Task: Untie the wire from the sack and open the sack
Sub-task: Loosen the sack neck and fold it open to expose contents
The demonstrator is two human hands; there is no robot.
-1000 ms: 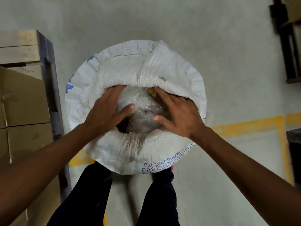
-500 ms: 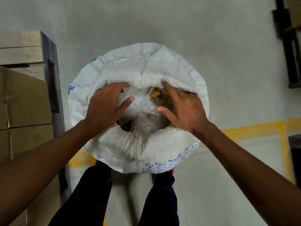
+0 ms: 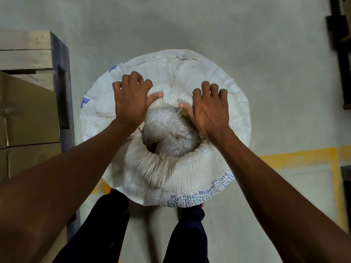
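Observation:
A white woven sack (image 3: 224, 103) with blue print stands upright on the floor in front of me, its mouth open and its top rolled down into a thick gathered rim (image 3: 152, 168). Clear bubble-wrap plastic (image 3: 169, 130) fills the opening, and a small yellow-brown bit shows at its right edge. My left hand (image 3: 131, 99) grips the far left of the rolled rim, thumb inside, fingers curled over the outside. My right hand (image 3: 209, 109) grips the far right of the rim the same way. No wire is visible.
Cardboard boxes (image 3: 26, 114) and a wooden pallet with a blue frame (image 3: 60, 76) stand close on the left. Yellow floor tape (image 3: 296, 154) runs on the right. Dark shelving (image 3: 341, 54) is at the far right. My legs in dark trousers (image 3: 106, 228) stand below the sack.
Both hands have moved from the plastic in the middle of the opening to the far rim of the sack and closed on it. The mouth has widened, showing more bubble wrap.

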